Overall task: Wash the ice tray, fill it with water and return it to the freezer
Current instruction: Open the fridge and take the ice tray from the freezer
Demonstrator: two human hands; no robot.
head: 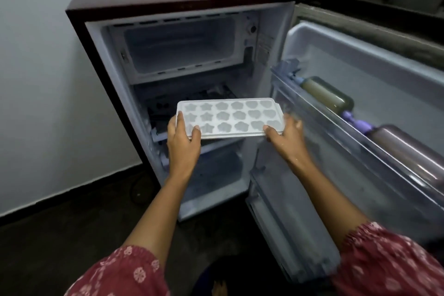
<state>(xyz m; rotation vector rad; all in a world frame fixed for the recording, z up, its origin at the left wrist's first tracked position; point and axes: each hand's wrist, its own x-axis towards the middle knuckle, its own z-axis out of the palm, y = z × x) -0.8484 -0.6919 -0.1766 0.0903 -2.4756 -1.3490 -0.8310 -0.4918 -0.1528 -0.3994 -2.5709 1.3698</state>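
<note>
The left hand (183, 138) grips the ice tray (230, 116) at its 9 o'clock end, the right hand (286, 136) at its 3 o'clock end, with the open freezer compartment (180, 45) at 12 o'clock.

I cannot tell whether the cells of the ice tray (230, 116) hold water. Most fingers of the left hand (183, 142) are hidden beneath it. The right hand (286, 137) is smeared by motion blur, and its fingers are indistinct at the tray's end. The shelf (158, 113) behind the tray is dark, and I cannot make out what lies on it. The label (265, 48) on the inner wall is too small to read. The door (384, 60) and the nearer bottle (408, 151) run off the right edge.
</note>
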